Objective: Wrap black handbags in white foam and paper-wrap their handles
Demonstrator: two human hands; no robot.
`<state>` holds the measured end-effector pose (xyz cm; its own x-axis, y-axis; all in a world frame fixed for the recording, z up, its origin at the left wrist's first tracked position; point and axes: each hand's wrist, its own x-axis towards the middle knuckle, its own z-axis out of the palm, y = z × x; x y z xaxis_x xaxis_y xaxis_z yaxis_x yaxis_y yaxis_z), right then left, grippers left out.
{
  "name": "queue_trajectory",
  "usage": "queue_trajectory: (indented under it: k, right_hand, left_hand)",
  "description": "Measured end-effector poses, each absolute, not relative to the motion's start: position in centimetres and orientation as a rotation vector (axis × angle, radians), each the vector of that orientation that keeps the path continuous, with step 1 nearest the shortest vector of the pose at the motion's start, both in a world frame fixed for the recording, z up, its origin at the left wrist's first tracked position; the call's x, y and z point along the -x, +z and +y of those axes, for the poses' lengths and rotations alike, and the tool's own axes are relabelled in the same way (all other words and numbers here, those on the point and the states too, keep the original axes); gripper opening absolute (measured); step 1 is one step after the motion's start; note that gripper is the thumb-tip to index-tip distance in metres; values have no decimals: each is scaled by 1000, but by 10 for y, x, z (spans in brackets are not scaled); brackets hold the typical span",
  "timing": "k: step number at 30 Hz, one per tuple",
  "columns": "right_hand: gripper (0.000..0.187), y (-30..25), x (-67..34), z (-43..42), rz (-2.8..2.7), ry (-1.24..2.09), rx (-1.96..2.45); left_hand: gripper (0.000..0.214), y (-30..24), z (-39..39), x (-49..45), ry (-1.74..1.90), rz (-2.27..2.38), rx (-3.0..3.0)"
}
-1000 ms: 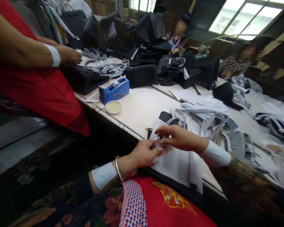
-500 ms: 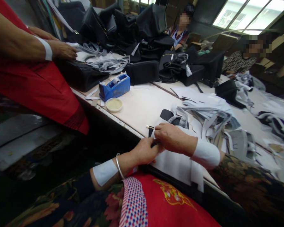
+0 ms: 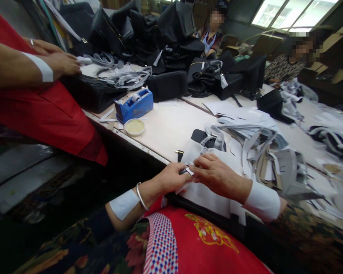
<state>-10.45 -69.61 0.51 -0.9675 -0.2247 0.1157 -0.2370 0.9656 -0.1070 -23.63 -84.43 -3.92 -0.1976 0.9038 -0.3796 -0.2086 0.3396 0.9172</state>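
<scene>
My left hand (image 3: 173,178) is closed, thumb on top, around a narrow dark strap-like piece (image 3: 183,171) that shows only in part. A small white paper strip (image 3: 189,171) lies over its end. From the right, the fingers of my right hand (image 3: 218,174) are closed at that strip, their tips close to my left thumb. Under both hands a white sheet (image 3: 210,196) covers most of a black bag (image 3: 199,135) at the table edge. A gold zipper pull (image 3: 178,152) sticks out on its left, and wrapped handles (image 3: 215,141) lie at its far end.
A blue tape dispenser (image 3: 137,107) and a round dish of pale yellow stuff (image 3: 134,126) stand to the left. Scrap paper and wrappings (image 3: 260,152) heap up on the right. Black bags (image 3: 167,84) fill the back. A co-worker's hand (image 3: 64,62) rests at far left.
My right hand has shifted slightly right and down, uncovering the white paper strip and dark piece at my left thumb. The co-worker's hand at left has moved a little left.
</scene>
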Motion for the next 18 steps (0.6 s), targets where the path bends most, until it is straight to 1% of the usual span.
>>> queue_trajectory:
  k: [3, 9, 14, 18]
  right_hand:
    - [23, -1, 99, -696, -2923, 137, -369]
    - [20, -8, 91, -699, -2783, 67, -316]
    - [18, -14, 86, -703, -2709, -15, -302]
    - [22, -11, 73, -706, -2695, -36, -281]
  left_hand:
    - [34, -39, -845, 238, 1211, 1296, -637]
    - [38, -38, -846, 237, 1251, 1204, -553]
    - [41, -42, -843, 233, 1237, 1297, -559]
    - [44, -42, -843, 227, 1246, 1368, -599]
